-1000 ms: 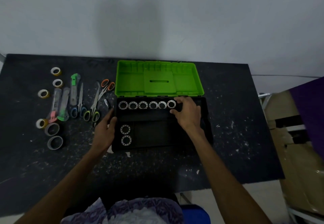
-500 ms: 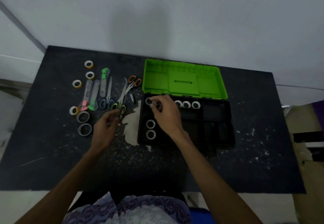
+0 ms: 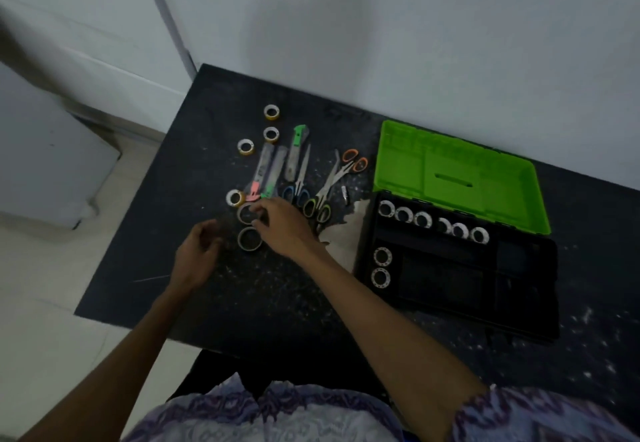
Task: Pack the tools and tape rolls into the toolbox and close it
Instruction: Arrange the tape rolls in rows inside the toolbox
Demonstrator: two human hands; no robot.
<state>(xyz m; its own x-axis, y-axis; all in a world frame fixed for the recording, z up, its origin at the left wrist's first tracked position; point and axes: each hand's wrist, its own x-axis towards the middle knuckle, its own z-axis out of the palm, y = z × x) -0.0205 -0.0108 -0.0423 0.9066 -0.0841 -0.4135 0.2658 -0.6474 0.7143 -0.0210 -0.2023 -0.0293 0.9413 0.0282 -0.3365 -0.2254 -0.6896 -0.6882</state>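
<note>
The toolbox has a black base (image 3: pixel 519 317) and an upright green lid (image 3: pixel 457 171), and it stands open at the right. Several white tape rolls (image 3: pixel 424 219) sit in a row in its back compartment, and two more (image 3: pixel 381 266) lie at its left end. My right hand (image 3: pixel 282 225) reaches left across the table, thumb and forefinger pinching the right rim of a grey tape roll (image 3: pixel 244 215) that lies flat. A second grey roll (image 3: pixel 249 239) lies just below it. My left hand (image 3: pixel 197 254) hovers to their left, loosely curled and holding nothing.
Yellowish tape rolls (image 3: pixel 271 111) (image 3: pixel 245 146) (image 3: pixel 234 197), utility knives (image 3: pixel 265 173) (image 3: pixel 297 152) and scissors (image 3: pixel 346 168) (image 3: pixel 300 182) lie loose on the black table (image 3: pixel 277 303). A pale worn patch (image 3: pixel 341 234) shows beside the toolbox. The wall runs behind.
My right hand has left the toolbox and crossed left to the grey tape rolls. My left hand has drifted left of them. The view has swung left.
</note>
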